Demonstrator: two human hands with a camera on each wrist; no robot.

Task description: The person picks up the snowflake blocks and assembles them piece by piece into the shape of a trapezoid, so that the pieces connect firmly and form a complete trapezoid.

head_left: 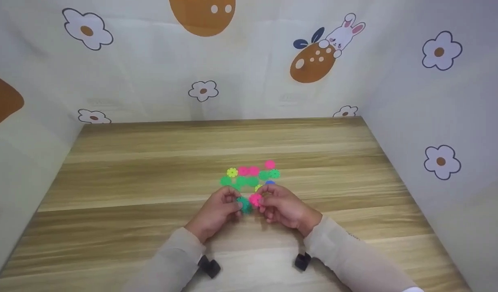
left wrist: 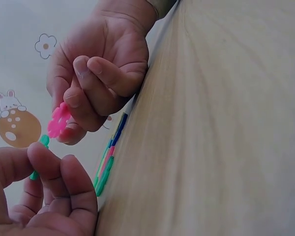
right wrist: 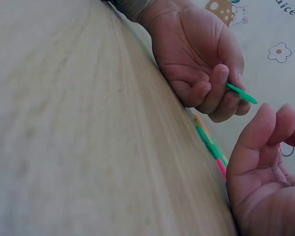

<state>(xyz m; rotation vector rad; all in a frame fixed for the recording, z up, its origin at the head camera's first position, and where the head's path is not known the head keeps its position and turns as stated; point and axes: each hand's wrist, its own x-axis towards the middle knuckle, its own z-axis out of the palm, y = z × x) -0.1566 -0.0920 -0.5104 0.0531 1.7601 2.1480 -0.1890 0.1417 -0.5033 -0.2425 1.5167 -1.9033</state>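
Counter (head_left: 131, 170): wood-grained, loose discs (head_left: 274, 173) lying on it.
Left hand (head_left: 216, 211): you pinch green notched disc (head_left: 244, 205).
Right hand (head_left: 288, 207): you pinch pink notched disc (head_left: 255, 200), near the green.
Care: hold rims lightly, notches uncovered.

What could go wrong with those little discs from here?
The green notched plastic disc in the left hand and the pink notched plastic disc in the right hand are only pinched, so either might slip. A dropped one could get mixed up with the flat coloured plastic discs beyond.
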